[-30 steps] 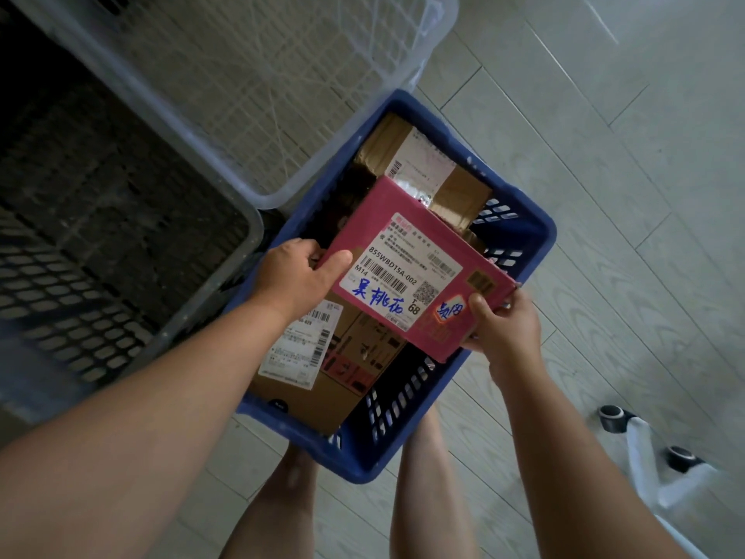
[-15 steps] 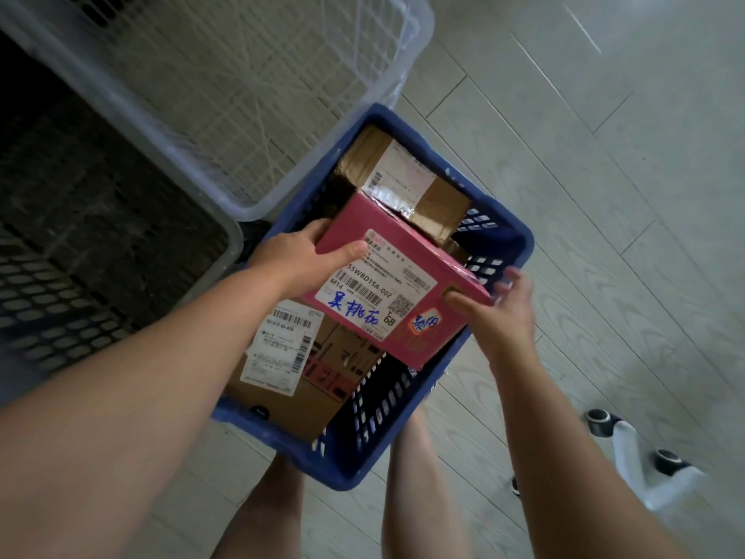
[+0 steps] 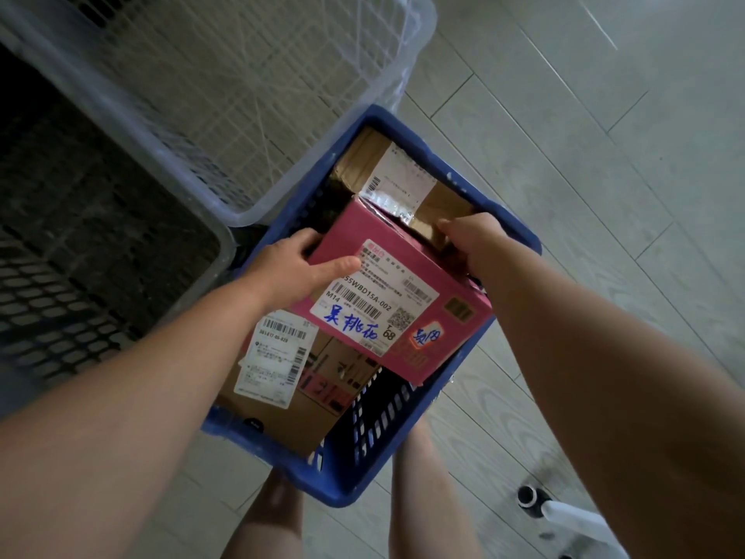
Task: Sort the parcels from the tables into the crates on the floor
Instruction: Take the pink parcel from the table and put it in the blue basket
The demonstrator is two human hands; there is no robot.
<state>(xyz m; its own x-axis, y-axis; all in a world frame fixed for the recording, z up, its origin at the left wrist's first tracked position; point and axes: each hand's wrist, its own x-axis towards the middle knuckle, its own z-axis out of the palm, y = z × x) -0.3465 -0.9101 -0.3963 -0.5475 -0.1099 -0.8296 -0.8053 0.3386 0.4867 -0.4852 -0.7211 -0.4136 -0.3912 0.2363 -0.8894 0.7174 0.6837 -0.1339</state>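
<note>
The pink parcel tilts in the blue crate, over a brown box. The left hand has its grip clamped on the parcel's left edge. The right hand curls its grip round the far edge. Another brown box lies beyond.

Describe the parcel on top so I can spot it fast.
Find the blue crate on the floor, beside the clear crate. The pink box is uppermost, over its brown boxes. It alone is pink, with blue handwriting on its label.
</note>
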